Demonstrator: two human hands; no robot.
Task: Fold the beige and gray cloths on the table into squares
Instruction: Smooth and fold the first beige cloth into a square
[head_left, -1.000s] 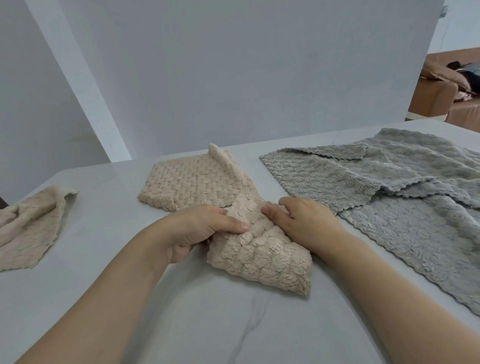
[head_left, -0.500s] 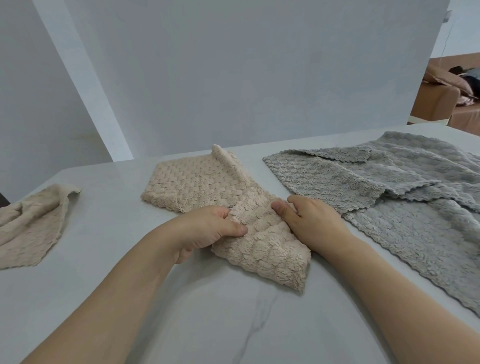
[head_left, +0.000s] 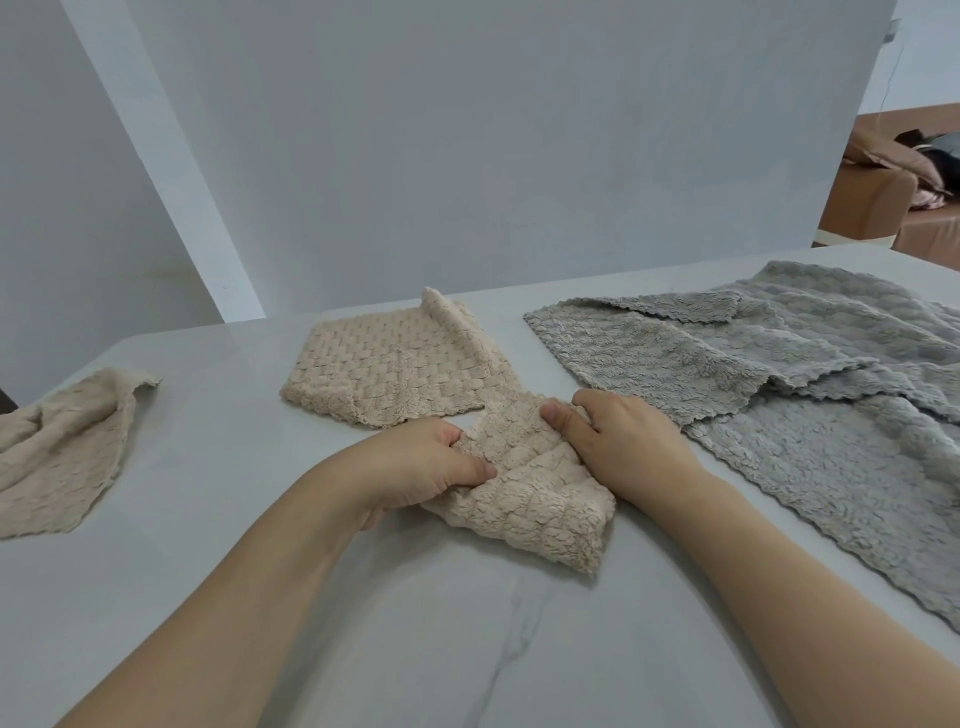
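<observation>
Where the desk (head_left: 467, 649) runs toward the viewer, a wide bare stretch of pale marbled top lies btwn the two forearms and out to the near-left. Far edge sits just behind the cloths, w/ a plain gray wall beyond; desk's right side is mostly covered by the gray cloths (head_left: 779, 395), a loose overlapping spread w/ scalloped edges and a fluffy, nubby pile.

Beige cloth (head_left: 415, 374) lies mid-desk, near the far edge: thick waffle-textured fleece, far half flat and roughly rectangular, one edge flipped up in a ridge, near part bunched into a thick fold angled toward the right arm. Its right side is just beside the gray cloths, w/ a narrow strip of bare top showing btwn them further back. A second beige cloth (head_left: 62, 447) lies crumpled at the left edge, well apart.

Left hand (head_left: 421, 467) grips the bunched fold from the left, thumb on top, fingers tucked under. Right hand (head_left: 618, 441) pinches the same fold from the right, thumb on the fabric. Hands are close together w/ the fold btwn them.
</observation>
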